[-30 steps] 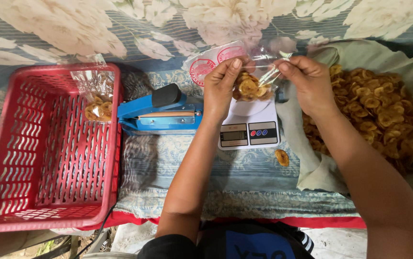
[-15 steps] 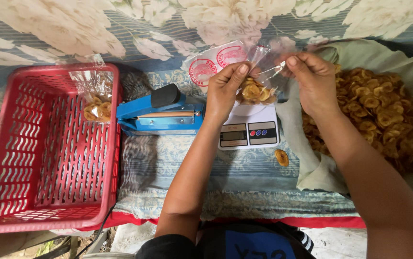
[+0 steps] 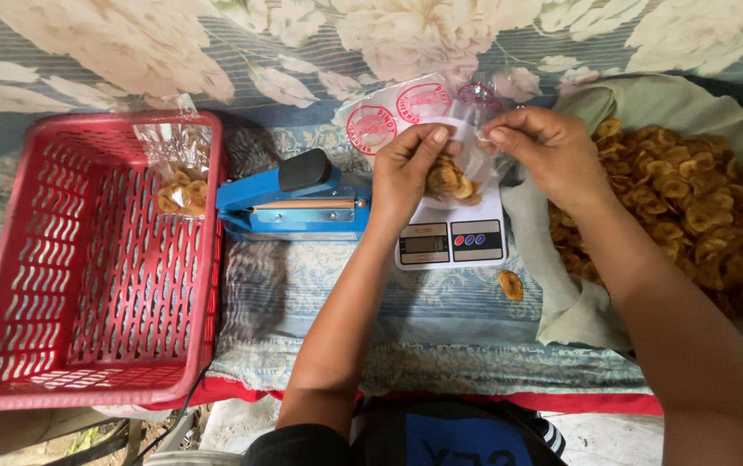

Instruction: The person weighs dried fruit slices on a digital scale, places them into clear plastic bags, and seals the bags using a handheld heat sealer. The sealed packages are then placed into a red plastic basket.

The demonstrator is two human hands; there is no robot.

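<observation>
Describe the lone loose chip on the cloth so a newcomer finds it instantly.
Start at the white scale in the middle, under both hands. Just past its lower right corner, on the blue patterned cloth, lies one golden chip. It lies alone, apart from the chip heap on the right.

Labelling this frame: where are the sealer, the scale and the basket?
Sealer [image 3: 302, 205], head view, on its blue body.
Scale [image 3: 451, 242], head view, on its display panel.
Basket [image 3: 87, 393], head view, on its near rim.
</observation>
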